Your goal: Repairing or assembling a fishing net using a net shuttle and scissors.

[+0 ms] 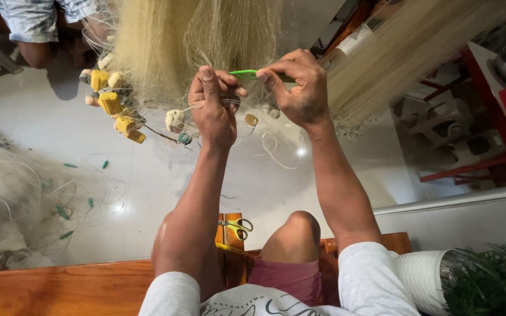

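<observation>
The fishing net (165,41) hangs as a pale, bunched curtain from above the frame, and everything else sits around it. At its lower edge the left hand (213,108) is closed in a fist, pinching a few strands of mesh and line between thumb and fingers. Just to the right of that fist, the right hand (300,88) is clamped on a green netting needle (247,74), whose flat tip points left toward the pinched strands and lies touching or just beside them. At the net's lower left edge a cluster of yellow and cream floats (112,99) is already strung on, and 1 pale float (175,120) hangs just beside the left hand. Judging from this, part of the float edge looks finished, while the section at the hands is in work; how much of the hanging net remains cannot be told, since it runs out of view. Well below and left of the net, a loose heap of netting (13,199) lies on the white floor (147,175). Well below it, near the knees, yellow-handled scissors (238,225) rest on a wooden bench (65,287). Beyond the net at the upper left, another person (36,29) sits.
</observation>
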